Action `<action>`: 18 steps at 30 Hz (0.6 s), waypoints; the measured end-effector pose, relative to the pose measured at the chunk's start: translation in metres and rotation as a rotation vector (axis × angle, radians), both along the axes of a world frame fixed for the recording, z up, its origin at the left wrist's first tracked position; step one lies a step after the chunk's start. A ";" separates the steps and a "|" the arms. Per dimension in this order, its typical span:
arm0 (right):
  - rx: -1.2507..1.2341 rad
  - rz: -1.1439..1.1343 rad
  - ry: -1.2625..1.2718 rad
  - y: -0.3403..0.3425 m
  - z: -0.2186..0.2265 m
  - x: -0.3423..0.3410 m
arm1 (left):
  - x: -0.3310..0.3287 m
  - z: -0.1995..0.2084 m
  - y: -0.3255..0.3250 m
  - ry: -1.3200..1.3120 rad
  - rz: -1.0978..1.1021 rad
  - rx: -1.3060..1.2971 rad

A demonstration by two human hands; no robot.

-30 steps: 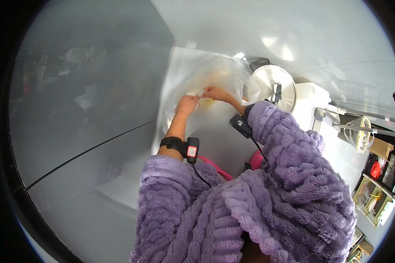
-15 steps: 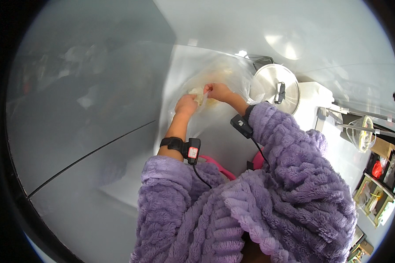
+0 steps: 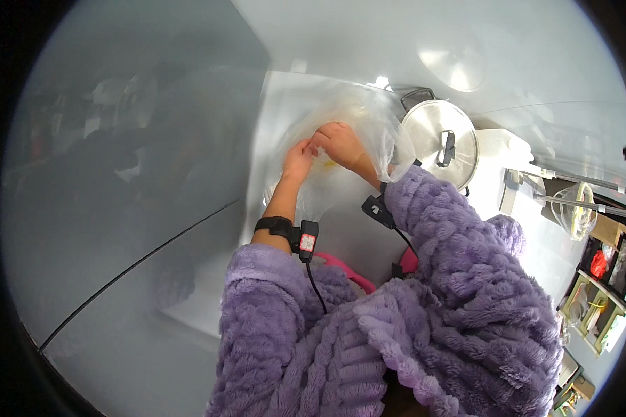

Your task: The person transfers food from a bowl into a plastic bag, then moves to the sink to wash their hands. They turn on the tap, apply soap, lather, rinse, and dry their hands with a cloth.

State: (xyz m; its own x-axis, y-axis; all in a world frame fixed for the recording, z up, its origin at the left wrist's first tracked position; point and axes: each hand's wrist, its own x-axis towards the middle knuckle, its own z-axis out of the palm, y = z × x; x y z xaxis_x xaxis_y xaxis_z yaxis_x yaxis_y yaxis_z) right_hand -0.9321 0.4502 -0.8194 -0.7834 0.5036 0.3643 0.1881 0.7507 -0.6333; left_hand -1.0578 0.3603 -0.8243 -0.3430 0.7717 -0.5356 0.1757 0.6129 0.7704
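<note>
My left hand (image 3: 299,159) and my right hand (image 3: 340,144) meet over a large clear plastic bag (image 3: 386,132) that is spread open at the corner of the grey walls. Both hands are closed, fingertips together, and what they pinch is hidden behind them. The right wrist passes by the bag's crumpled edge. Just below the fingers, a small yellow patch (image 3: 329,165) shows inside the bag; its kind is too blurred to tell. Black straps with small boxes sit on both wrists, below purple fluffy sleeves.
A lidded steel pot (image 3: 428,144) stands right of the bag, with a white container (image 3: 502,149) beside it. Farther right, a clear bag (image 3: 575,212) hangs by metal rods, near shelves (image 3: 595,316) of mixed goods. Pink footwear (image 3: 344,267) shows below my arms.
My hands have drawn together, the right one moving left and its fingers curling over. The pale piece that showed between them is now out of sight. The bag's right side stands up more.
</note>
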 end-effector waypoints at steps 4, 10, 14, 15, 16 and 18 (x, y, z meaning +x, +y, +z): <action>-0.056 -0.039 -0.076 0.003 -0.003 -0.001 | -0.002 -0.004 0.003 -0.119 0.063 -0.134; -0.480 -0.171 -0.158 -0.002 -0.004 0.001 | 0.000 -0.010 -0.003 -0.276 0.176 -0.049; -0.530 -0.145 -0.143 0.001 -0.011 0.008 | -0.002 -0.009 -0.003 -0.156 0.089 -0.068; -0.537 -0.132 -0.121 0.002 -0.014 0.009 | -0.003 -0.006 -0.002 -0.146 0.063 -0.069; -0.436 -0.129 -0.082 0.004 -0.017 0.010 | -0.003 -0.004 -0.001 -0.142 0.059 -0.108; -0.288 -0.092 -0.042 0.007 -0.025 0.010 | -0.005 0.004 0.001 -0.142 0.054 -0.182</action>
State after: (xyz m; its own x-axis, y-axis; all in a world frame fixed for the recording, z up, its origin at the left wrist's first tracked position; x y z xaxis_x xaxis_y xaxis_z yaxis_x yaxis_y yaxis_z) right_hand -0.9223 0.4575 -0.8442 -0.7413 0.6506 0.1646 0.2771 0.5201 -0.8079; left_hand -1.0627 0.3609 -0.8201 -0.2924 0.6403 -0.7103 0.0362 0.7497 0.6608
